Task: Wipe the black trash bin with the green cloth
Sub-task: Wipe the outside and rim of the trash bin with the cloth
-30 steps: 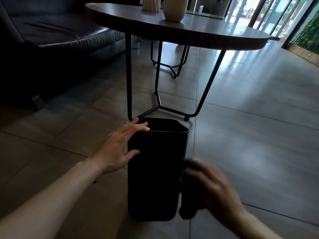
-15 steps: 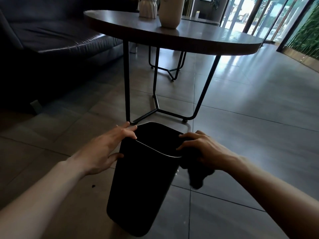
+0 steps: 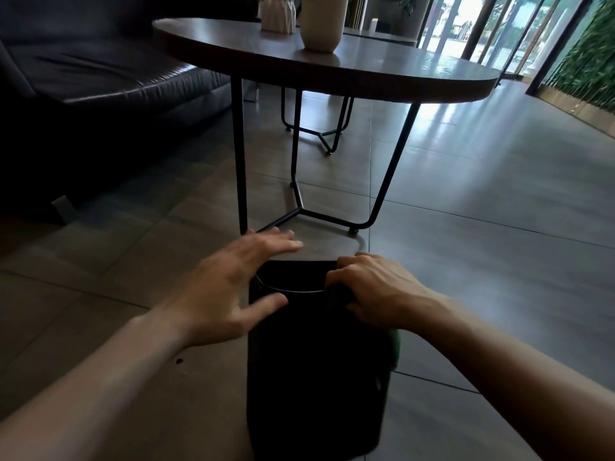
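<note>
The black trash bin point(image 3: 316, 371) stands on the tiled floor right below me, its open top facing the round table. My left hand point(image 3: 229, 294) lies over the bin's left rim with fingers spread, thumb against the near wall. My right hand point(image 3: 376, 291) is curled over the right rim. Under it the green cloth point(image 3: 395, 352) hangs down the bin's right side; only a dark green edge shows below my wrist.
A round wooden table point(image 3: 332, 71) on thin black metal legs point(image 3: 239, 154) stands just beyond the bin, with a pale vase point(image 3: 321, 21) on top. A dark leather sofa point(image 3: 100, 78) fills the left. Open tiled floor point(image 3: 499, 227) spreads to the right.
The bin has swung from a tilt to the left to squarely in front of me. My right hand rose from the bin's lower side to its right rim with the cloth.
</note>
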Available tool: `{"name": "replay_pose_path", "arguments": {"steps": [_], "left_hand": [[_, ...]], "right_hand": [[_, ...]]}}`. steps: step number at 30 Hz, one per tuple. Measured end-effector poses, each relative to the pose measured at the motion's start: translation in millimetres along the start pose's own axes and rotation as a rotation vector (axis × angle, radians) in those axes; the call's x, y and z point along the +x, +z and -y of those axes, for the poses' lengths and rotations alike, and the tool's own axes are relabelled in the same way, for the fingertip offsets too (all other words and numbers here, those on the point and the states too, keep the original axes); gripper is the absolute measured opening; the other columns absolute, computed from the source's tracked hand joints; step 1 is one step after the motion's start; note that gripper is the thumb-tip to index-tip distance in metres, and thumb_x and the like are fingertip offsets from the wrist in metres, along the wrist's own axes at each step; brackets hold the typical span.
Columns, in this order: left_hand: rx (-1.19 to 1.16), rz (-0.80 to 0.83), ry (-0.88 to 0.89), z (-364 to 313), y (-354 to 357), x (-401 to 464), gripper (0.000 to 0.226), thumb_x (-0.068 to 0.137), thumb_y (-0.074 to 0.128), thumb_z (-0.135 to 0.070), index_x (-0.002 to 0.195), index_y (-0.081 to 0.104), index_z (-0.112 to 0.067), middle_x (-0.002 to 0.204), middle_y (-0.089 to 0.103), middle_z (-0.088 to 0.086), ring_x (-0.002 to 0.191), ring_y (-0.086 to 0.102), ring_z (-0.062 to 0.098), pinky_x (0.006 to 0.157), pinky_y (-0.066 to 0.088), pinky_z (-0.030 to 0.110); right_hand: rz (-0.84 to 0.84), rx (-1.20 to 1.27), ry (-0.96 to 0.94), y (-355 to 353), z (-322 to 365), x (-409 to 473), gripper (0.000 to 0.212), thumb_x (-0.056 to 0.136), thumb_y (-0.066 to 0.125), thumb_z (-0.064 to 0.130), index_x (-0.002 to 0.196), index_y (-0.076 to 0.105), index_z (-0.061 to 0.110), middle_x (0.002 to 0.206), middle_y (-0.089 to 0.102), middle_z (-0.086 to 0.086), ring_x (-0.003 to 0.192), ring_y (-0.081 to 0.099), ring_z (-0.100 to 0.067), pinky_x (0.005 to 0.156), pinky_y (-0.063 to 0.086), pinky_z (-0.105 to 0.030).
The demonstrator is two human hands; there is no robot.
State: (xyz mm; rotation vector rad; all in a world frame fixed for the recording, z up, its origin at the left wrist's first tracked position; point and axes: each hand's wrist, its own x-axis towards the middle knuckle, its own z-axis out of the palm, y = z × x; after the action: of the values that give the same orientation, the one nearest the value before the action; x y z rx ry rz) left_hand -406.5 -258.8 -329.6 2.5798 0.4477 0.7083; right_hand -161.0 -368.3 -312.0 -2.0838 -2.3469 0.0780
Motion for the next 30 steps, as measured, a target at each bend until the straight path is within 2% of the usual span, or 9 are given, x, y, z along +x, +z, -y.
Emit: {"name": "replay_pose_path", "arguments": {"steps": [5, 9, 15, 17, 19, 21, 23, 28, 30], "left_hand": [[0.073, 0.172, 0.035, -6.9, 46.5, -5.1, 0.081, 0.086, 0.071, -0.047, 0.154, 0.026, -0.044, 0.160, 0.031, -0.023, 0.151, 0.022, -0.002, 0.124, 0.028, 0.037], [0.165, 0.126, 0.005, 0.5, 69.1, -8.7, 0.095, 0.080, 0.080, -0.042, 0.158, 0.024, -0.033, 0.162, 0.030, -0.017, 0.153, 0.020, 0.006, 0.127, 0.017, 0.035], [0.132, 0.067, -0.136, 18.1, 70.3, -17.0, 0.094, 0.071, 0.087, -0.032, 0.150, 0.036, -0.035, 0.158, 0.036, -0.020, 0.152, 0.021, 0.007, 0.127, 0.015, 0.037], [0.128, 0.078, -0.130, 23.8, 68.0, -21.7, 0.091, 0.073, 0.087, -0.034, 0.150, 0.037, -0.034, 0.158, 0.038, -0.018, 0.152, 0.023, 0.008, 0.126, 0.020, 0.041], [0.131, 0.078, -0.124, 24.8, 69.0, -21.9, 0.090, 0.074, 0.087, -0.034, 0.149, 0.038, -0.033, 0.157, 0.040, -0.017, 0.152, 0.025, 0.010, 0.126, 0.021, 0.041], [0.133, 0.070, -0.143, 23.5, 69.2, -18.2, 0.091, 0.073, 0.088, -0.031, 0.149, 0.039, -0.033, 0.156, 0.041, -0.017, 0.152, 0.026, 0.010, 0.126, 0.021, 0.041], [0.129, 0.061, -0.161, 23.4, 69.2, -14.5, 0.090, 0.072, 0.089, -0.029, 0.148, 0.041, -0.032, 0.154, 0.043, -0.016, 0.151, 0.027, 0.010, 0.126, 0.021, 0.041], [0.130, 0.058, -0.173, 24.9, 69.9, -10.8, 0.090, 0.070, 0.090, -0.028, 0.147, 0.044, -0.029, 0.153, 0.045, -0.013, 0.151, 0.029, 0.011, 0.127, 0.019, 0.042], [0.126, 0.060, -0.179, 25.3, 70.1, -11.9, 0.090, 0.070, 0.090, -0.027, 0.147, 0.043, -0.030, 0.153, 0.044, -0.015, 0.152, 0.027, 0.009, 0.126, 0.019, 0.042]], "right_hand": [[0.030, 0.022, 0.089, 6.9, 8.4, -1.7, 0.041, 0.085, 0.061, 0.024, 0.125, 0.063, 0.034, 0.106, 0.062, 0.001, 0.106, 0.058, -0.028, 0.080, 0.051, -0.039], [-0.074, 0.045, 0.125, 18.2, 8.8, -4.4, 0.046, 0.086, 0.062, 0.025, 0.131, 0.060, 0.037, 0.111, 0.059, 0.003, 0.105, 0.053, -0.024, 0.081, 0.053, -0.041], [-0.496, 0.418, 0.120, 49.7, 1.5, -32.2, 0.075, 0.073, 0.075, 0.002, 0.137, 0.049, 0.029, 0.126, 0.060, 0.004, 0.108, 0.057, -0.019, 0.083, 0.050, -0.023], [-0.721, 0.488, 0.160, 62.6, -4.0, -43.0, 0.072, 0.068, 0.079, -0.004, 0.129, 0.048, 0.020, 0.134, 0.053, -0.002, 0.109, 0.057, -0.014, 0.082, 0.046, -0.006], [-0.848, 0.461, 0.173, 79.8, -2.6, -48.3, 0.063, 0.067, 0.082, -0.004, 0.119, 0.050, 0.012, 0.137, 0.045, -0.009, 0.110, 0.052, -0.012, 0.081, 0.047, -0.004], [-0.811, 0.407, 0.153, 103.0, 9.0, -48.5, 0.056, 0.070, 0.081, -0.002, 0.119, 0.056, 0.009, 0.143, 0.045, -0.012, 0.125, 0.053, -0.025, 0.095, 0.056, -0.026], [-0.671, 0.223, 0.106, 129.7, 25.1, -48.5, 0.057, 0.073, 0.078, 0.004, 0.128, 0.062, 0.007, 0.153, 0.046, -0.016, 0.147, 0.041, -0.035, 0.113, 0.047, -0.049], [-0.335, -0.038, -0.048, 197.0, 61.5, -74.8, 0.091, 0.085, 0.063, 0.061, 0.156, 0.038, 0.009, 0.169, 0.020, -0.020, 0.158, 0.014, -0.038, 0.123, 0.024, -0.056], [-0.313, -0.145, -0.153, 213.0, 63.6, -89.7, 0.074, 0.099, 0.053, 0.055, 0.157, 0.037, 0.011, 0.168, 0.023, -0.019, 0.158, 0.017, -0.036, 0.121, 0.032, -0.054]]}}
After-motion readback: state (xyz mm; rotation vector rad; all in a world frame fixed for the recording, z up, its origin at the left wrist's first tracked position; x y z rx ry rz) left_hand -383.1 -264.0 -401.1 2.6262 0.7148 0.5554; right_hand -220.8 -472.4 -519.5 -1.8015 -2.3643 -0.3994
